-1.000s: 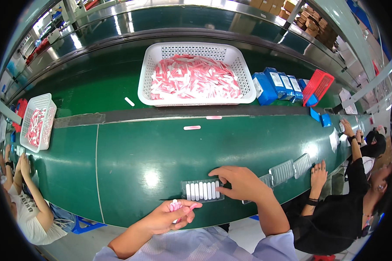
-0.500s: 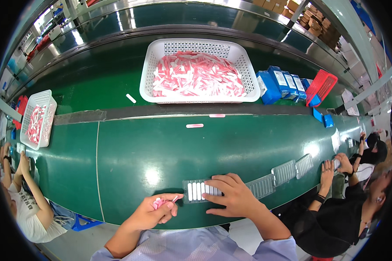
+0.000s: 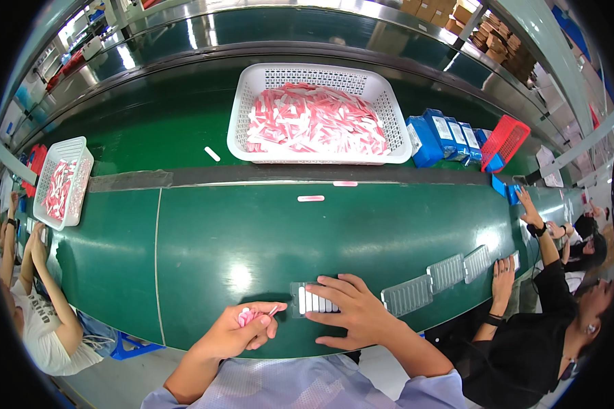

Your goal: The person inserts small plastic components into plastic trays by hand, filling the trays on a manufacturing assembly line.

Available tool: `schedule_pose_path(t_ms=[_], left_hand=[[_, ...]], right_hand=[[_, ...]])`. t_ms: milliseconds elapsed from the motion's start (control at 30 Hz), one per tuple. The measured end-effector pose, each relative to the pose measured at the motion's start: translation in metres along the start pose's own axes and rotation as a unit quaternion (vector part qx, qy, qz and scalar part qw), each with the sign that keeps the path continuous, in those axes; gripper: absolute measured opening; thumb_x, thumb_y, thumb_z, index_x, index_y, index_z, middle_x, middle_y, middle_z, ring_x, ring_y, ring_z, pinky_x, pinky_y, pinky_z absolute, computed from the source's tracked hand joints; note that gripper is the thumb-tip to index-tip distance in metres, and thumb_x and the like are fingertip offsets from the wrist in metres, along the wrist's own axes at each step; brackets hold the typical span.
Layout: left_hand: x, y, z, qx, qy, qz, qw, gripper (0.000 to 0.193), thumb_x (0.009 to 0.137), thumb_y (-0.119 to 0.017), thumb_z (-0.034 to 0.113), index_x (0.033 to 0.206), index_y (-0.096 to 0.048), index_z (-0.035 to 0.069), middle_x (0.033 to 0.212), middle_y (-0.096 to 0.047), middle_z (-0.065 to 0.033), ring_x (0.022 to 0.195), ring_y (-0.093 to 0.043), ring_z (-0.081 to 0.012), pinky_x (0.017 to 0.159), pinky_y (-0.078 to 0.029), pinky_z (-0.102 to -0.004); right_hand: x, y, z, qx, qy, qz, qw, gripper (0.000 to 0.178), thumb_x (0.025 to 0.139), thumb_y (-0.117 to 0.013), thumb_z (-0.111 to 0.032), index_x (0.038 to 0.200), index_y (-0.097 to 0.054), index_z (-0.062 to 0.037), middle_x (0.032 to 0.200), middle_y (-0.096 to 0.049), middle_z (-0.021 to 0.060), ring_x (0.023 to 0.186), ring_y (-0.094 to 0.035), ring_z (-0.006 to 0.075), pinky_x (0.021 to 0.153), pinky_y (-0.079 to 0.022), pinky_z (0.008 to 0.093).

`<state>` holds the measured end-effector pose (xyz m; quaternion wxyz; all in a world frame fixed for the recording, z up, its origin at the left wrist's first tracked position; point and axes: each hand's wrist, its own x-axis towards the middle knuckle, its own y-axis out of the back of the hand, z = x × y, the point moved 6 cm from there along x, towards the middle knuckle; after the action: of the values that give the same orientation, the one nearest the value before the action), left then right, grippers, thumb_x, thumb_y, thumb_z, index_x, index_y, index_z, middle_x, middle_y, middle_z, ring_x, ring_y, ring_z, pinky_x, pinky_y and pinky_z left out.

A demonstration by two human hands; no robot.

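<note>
My left hand [image 3: 244, 330] is closed around a small bunch of pink and white sticks [image 3: 247, 316], one white tip poking out toward the right. My right hand [image 3: 351, 313] lies flat with fingers spread on a clear ribbed tray [image 3: 308, 300] that holds a row of white sticks. The tray sits on the green conveyor belt [image 3: 252, 232] near its front edge, and my fingers cover its right part.
A large white basket [image 3: 256, 88] of pink and white sticks stands at the back, blue packets [image 3: 438, 136] and a red basket [image 3: 505, 142] to its right. Clear trays [image 3: 408, 294] trail right toward a seated person's hands [image 3: 503, 274]. A smaller basket [image 3: 60, 178] and another person sit left. Loose sticks [image 3: 311, 198] lie mid-belt.
The tray under my right hand has travelled left along the belt, and my right hand has gone with it. My left hand stayed close, still clutching the sticks.
</note>
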<state>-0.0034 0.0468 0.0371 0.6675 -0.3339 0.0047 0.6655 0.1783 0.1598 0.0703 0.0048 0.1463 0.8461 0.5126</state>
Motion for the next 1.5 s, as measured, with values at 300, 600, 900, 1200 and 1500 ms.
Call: schedule_pose_path(t_ms=[300, 600, 900, 1200, 1500], left_hand=[[-0.003, 0.003, -0.002, -0.012, 0.006, 0.002, 1.0, 0.034, 0.105, -0.047, 0.009, 0.137, -0.055, -0.004, 0.082, -0.061, -0.0069, 0.054, -0.042, -0.0091, 0.048, -0.035, -0.0244], [0.004, 0.005, -0.001, -0.021, -0.004, 0.0, 1.0, 0.031, 0.103, -0.051, 0.007, 0.131, -0.059, -0.004, 0.078, -0.063, -0.0084, 0.05, -0.043, -0.0104, 0.045, -0.032, -0.0241], [0.006, 0.011, -0.004, -0.007, 0.001, -0.002, 1.0, 0.03, 0.103, -0.052, 0.009, 0.128, -0.061, -0.004, 0.079, -0.065, -0.0097, 0.047, -0.044, -0.0104, 0.043, -0.033, -0.0231], [0.014, 0.008, -0.013, -0.014, 0.012, -0.03, 0.999, 0.03, 0.103, -0.053, 0.012, 0.127, -0.061, -0.005, 0.079, -0.065, -0.0099, 0.047, -0.044, -0.0106, 0.043, -0.033, -0.0236], [0.018, 0.003, -0.013, -0.079, 0.016, -0.043, 0.996, 0.035, 0.104, -0.054, 0.016, 0.132, -0.057, -0.005, 0.084, -0.064, -0.0087, 0.053, -0.044, -0.01, 0.046, -0.033, -0.0231]], right_hand=[[0.005, -0.005, 0.009, -0.022, -0.062, 0.043, 0.997, 0.068, 0.077, -0.079, -0.03, 0.139, -0.054, -0.0164, 0.139, -0.056, 0.0083, 0.126, -0.053, 0.029, 0.108, -0.038, 0.0493], [-0.009, 0.066, 0.094, -0.086, -0.185, 0.08, 0.976, 0.069, 0.079, -0.075, -0.014, 0.143, -0.048, -0.0106, 0.138, -0.057, 0.0102, 0.131, -0.051, 0.0295, 0.115, -0.031, 0.0519], [-0.149, 0.12, 0.132, -0.184, -0.37, 0.178, 0.893, 0.087, 0.073, -0.083, -0.038, 0.147, -0.046, -0.0127, 0.153, -0.044, 0.0148, 0.145, -0.034, 0.0392, 0.118, -0.023, 0.0577], [-0.193, 0.067, 0.108, -0.16, -0.463, 0.138, 0.861, 0.103, 0.058, -0.081, -0.07, 0.143, -0.055, -0.0193, 0.159, -0.028, 0.026, 0.146, -0.012, 0.0564, 0.114, -0.009, 0.0698], [-0.115, 0.02, 0.048, -0.153, -0.485, 0.183, 0.842, 0.101, 0.063, -0.074, -0.076, 0.139, -0.056, -0.0102, 0.159, -0.027, 0.0254, 0.144, -0.012, 0.0597, 0.105, -0.007, 0.0794]])
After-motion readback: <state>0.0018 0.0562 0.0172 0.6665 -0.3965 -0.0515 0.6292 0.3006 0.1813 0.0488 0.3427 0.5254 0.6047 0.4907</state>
